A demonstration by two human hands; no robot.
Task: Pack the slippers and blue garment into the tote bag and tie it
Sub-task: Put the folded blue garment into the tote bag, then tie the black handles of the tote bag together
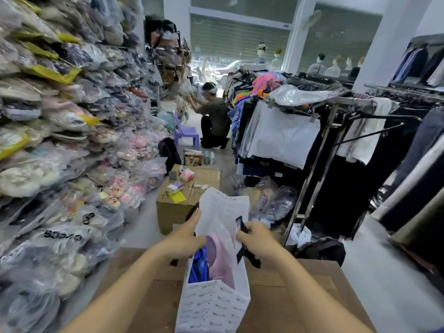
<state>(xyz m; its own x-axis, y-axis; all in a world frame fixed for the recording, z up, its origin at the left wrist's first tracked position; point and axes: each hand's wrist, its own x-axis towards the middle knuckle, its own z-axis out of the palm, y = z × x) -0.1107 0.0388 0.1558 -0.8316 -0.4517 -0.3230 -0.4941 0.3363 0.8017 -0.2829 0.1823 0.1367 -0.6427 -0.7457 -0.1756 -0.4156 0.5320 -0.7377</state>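
A white printed tote bag (213,306) stands upright on a brown cardboard box (300,294) right in front of me. Inside it, pink slippers (219,258) lie to the right of a blue garment (199,266), both in clear plastic. My left hand (186,239) grips the bag's left rim beside the blue garment. My right hand (255,239) is closed on the bag's right rim and its black ribbon tie (247,253), which hangs down from my fist. The bag's far flap stands up between my hands.
Stacked plastic-wrapped slippers (60,140) fill the wall on the left. A cardboard box (189,188) with small items stands just beyond the bag. Clothes racks (336,140) crowd the right. A person (213,116) kneels by a purple chair (185,133) further down the aisle.
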